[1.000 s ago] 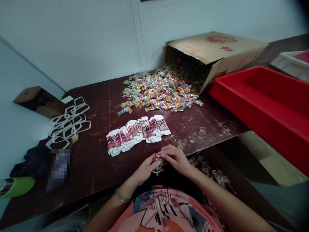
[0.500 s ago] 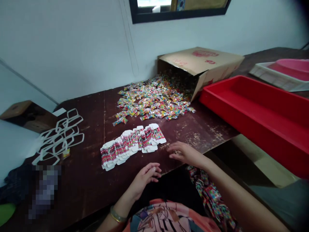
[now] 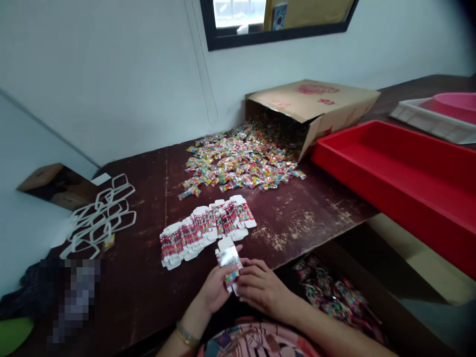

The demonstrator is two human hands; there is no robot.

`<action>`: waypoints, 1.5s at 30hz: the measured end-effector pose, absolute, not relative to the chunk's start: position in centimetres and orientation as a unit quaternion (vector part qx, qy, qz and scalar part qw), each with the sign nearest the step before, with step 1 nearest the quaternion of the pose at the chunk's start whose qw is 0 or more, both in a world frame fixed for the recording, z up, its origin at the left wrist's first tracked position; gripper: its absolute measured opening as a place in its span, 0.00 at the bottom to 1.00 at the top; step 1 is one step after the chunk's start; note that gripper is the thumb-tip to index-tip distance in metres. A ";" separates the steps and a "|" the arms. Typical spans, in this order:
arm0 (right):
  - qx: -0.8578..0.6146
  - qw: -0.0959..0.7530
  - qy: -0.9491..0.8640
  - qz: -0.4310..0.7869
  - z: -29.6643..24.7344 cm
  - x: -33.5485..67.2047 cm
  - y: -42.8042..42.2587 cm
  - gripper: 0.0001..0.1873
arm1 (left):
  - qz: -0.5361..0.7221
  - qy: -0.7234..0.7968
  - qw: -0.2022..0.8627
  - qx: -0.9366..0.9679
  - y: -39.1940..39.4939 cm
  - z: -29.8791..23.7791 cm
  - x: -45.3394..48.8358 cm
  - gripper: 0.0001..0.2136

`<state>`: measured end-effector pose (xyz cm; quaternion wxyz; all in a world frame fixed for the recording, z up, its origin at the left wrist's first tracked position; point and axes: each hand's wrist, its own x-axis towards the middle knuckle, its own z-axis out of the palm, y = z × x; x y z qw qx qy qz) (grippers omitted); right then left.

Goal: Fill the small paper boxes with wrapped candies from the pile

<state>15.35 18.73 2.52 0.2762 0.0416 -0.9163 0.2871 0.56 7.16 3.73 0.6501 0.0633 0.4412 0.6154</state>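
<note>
Both my hands meet at the near edge of the dark wooden table (image 3: 312, 218). My left hand (image 3: 214, 292) and my right hand (image 3: 260, 287) are closed together on one flat printed carton blank (image 3: 229, 263), its silvery inner side up and a coloured end at the bottom. Just beyond them lies a fanned row of the same carton blanks (image 3: 204, 229), white tabs showing. Farther back a heap of small colourful wrapped packets (image 3: 241, 161) spills from a tipped cardboard box (image 3: 316, 106).
A red plastic tray (image 3: 394, 173) sits at the right, with a white tray holding a pink basin (image 3: 439, 111) behind it. White cut-out frames (image 3: 100, 213) lie at the left by a wooden block (image 3: 55, 184). More colourful packets (image 3: 334, 292) lie below the table edge at my right.
A second ago both hands held a small colourful item; half a second ago they were apart and empty, the right reaching toward the row. Now both hold one carton blank.
</note>
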 end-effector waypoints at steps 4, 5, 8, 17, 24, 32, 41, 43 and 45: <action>-0.094 0.289 -0.902 0.308 3.0 15.4 18.0 0.15 | 0.541 0.538 0.638 0.105 7.5 4.1 1.8 0.11; -0.117 0.284 -0.898 0.316 3.0 15.1 18.5 0.15 | 0.520 0.553 0.639 0.123 7.4 4.1 2.1 0.08; -0.116 0.254 -0.885 0.372 3.3 14.4 19.6 0.09 | 0.488 0.574 0.644 0.133 7.0 4.0 2.8 0.05; -0.056 0.064 -0.837 0.541 5.7 14.1 20.6 0.07 | 0.439 0.525 0.685 0.252 6.4 4.8 1.9 0.09; -0.063 0.081 -0.767 0.634 4.9 14.9 20.8 0.12 | 0.435 0.684 0.517 0.274 7.0 2.7 2.9 0.20; -0.233 0.139 -0.566 0.779 2.5 16.7 16.3 0.15 | 0.493 0.560 0.662 0.069 4.7 3.2 3.8 0.28; -0.199 -0.061 -0.480 0.852 2.1 15.6 18.0 0.22 | 0.532 0.448 0.710 0.106 4.4 3.4 4.3 0.14; -0.174 -0.103 -0.531 0.823 2.4 15.1 18.2 0.19 | 0.523 0.459 0.712 0.099 4.2 3.0 4.4 0.14; -0.147 -0.092 -0.606 0.776 3.0 14.8 18.2 0.15 | 0.522 0.480 0.701 0.073 4.0 2.6 4.4 0.14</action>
